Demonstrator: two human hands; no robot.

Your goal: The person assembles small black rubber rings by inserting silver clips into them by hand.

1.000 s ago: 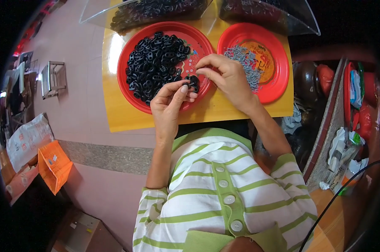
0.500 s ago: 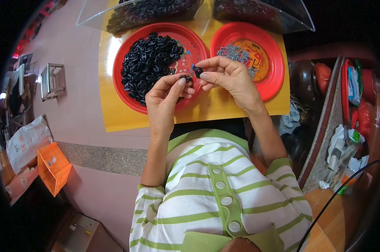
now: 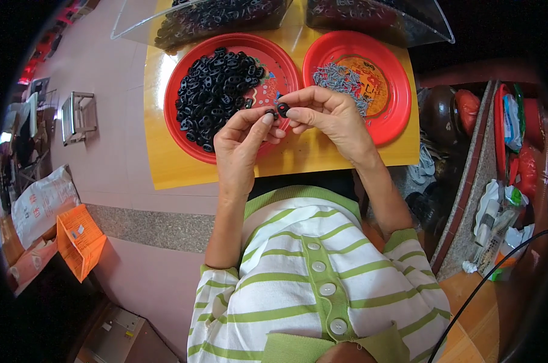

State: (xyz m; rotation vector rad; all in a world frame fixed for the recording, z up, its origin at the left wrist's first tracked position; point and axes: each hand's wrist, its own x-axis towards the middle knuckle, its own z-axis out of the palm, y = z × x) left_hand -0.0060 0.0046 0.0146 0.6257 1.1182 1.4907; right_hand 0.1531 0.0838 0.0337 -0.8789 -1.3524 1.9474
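To the left of my glossy yellow flat-topped table [image 3: 180,171] I have a pale pinkish tiled floor [image 3: 122,133], a silver metal stool [image 3: 77,118] standing on it. Nearer me than the table, a speckled grey stone strip [image 3: 147,227] crosses that floor. To the table's right runs a speckled stone ledge [image 3: 483,154] edged in dark red-brown. White light glares off the table's far left corner.

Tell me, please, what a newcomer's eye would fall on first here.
Probably the heap of glossy black two-holed pieces on a round red plate, on the yellow tabletop's left. To its right, a second round red plate holds thin grey pieces. Centrally, the bare left hand and bare right hand pinch small black pieces close together.
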